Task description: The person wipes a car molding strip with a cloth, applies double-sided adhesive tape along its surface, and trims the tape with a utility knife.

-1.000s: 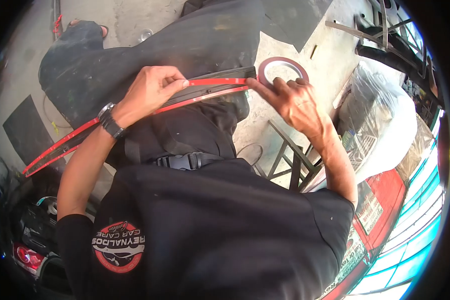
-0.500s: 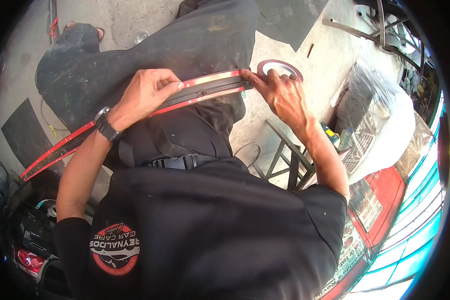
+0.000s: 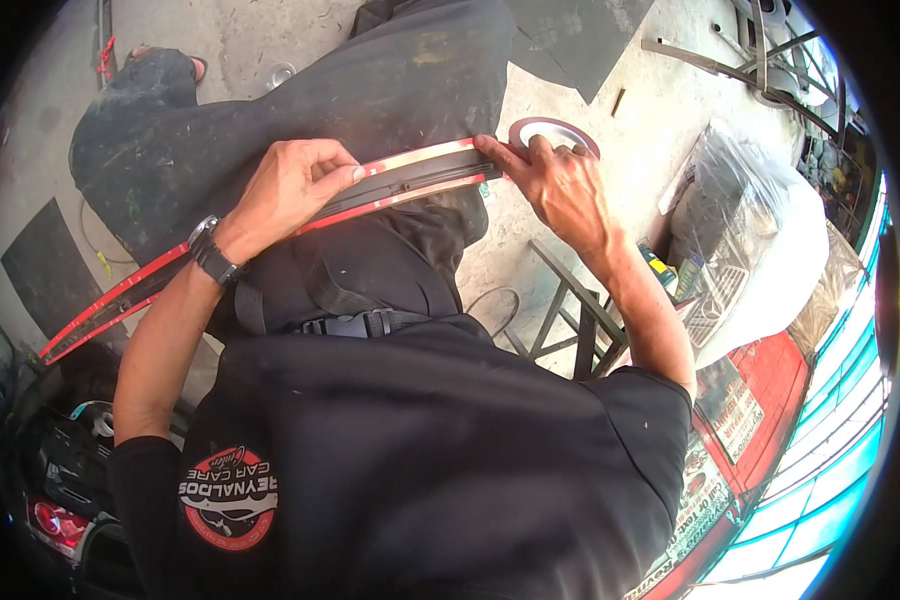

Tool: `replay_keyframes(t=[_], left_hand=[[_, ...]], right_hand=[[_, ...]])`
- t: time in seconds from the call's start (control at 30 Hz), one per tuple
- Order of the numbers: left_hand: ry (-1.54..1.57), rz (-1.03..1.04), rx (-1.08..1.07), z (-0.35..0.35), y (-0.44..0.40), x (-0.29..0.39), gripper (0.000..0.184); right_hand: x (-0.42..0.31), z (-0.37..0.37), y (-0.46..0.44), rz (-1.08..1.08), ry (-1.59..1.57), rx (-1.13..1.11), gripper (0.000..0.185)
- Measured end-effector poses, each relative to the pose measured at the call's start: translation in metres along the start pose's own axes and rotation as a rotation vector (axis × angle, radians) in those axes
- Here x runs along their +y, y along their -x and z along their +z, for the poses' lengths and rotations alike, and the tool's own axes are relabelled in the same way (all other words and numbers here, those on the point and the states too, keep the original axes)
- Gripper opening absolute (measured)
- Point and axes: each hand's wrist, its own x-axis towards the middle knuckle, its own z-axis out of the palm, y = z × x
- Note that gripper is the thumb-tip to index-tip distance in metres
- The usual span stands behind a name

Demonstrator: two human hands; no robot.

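Observation:
A long dark strip (image 3: 402, 184) with red tape (image 3: 410, 160) along both edges lies across my lap. My left hand (image 3: 288, 190) is closed on the upper edge of the strip, thumb against the fingers, with a watch on the wrist. At the strip's right end my right hand (image 3: 560, 188) presses its index finger on the red tape. Its other fingers are curled over the near side of a tape roll (image 3: 520, 130), which hides part of the roll.
A plastic-wrapped white object (image 3: 770, 240) stands at the right, near a dark metal frame (image 3: 588, 320). Dark sheets (image 3: 580, 40) lie on the concrete floor. A small clear round item (image 3: 282, 74) sits beyond my leg. Car parts with a red light (image 3: 55, 520) are at lower left.
The red tape between my hands has come down from above the strip onto its upper edge. My right hand has shifted slightly left, while my left hand has moved a little lower.

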Motion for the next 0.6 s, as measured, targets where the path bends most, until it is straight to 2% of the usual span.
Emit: replay_keyframes(t=[0.17,0.27,0.37,0.47,0.6], left_hand=[[0.002,0.003,0.005,0.002,-0.002,0.002,0.022],[0.022,0.022,0.008,0.002,-0.003,0.004,0.022],[0.008,-0.003,-0.007,-0.002,0.000,0.004,0.020],[-0.008,0.014,0.012,-0.007,0.011,0.001,0.018],[-0.031,0.004,0.050,-0.010,0.021,0.002,0.018]], right_hand=[[0.005,0.001,-0.004,-0.035,-0.081,0.035,0.057],[0.001,-0.004,-0.007,0.134,-0.371,0.026,0.042],[-0.006,-0.007,-0.011,0.392,-0.512,0.092,0.033],[-0.010,-0.005,-0.013,0.406,-0.518,0.107,0.027],[-0.011,-0.002,-0.020,0.330,-0.576,0.156,0.036]])
